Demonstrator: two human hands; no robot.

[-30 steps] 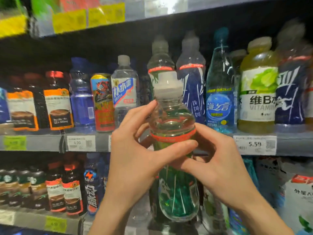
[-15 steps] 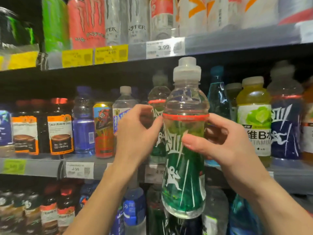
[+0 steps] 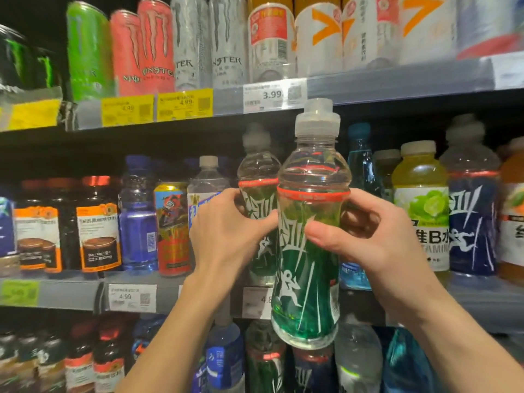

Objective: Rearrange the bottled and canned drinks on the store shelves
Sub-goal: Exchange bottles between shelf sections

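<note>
Right grip point(image 3: 365, 239) grasps the green bottle point(image 3: 309, 251) at its waist, upright, long axis vertical, base hanging below the middle shelf point(image 3: 71, 293) edge. Left grip point(image 3: 226, 231) curls round a matching bottle point(image 3: 256, 194) just beyond, standing on that shelf. I judge the open slot lies directly behind the right grip.

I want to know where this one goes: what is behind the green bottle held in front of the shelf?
Behind the held green bottle, just to its left, a matching green bottle stands on the middle shelf, the left hand on it. The held bottle hides what stands directly behind it.
</note>
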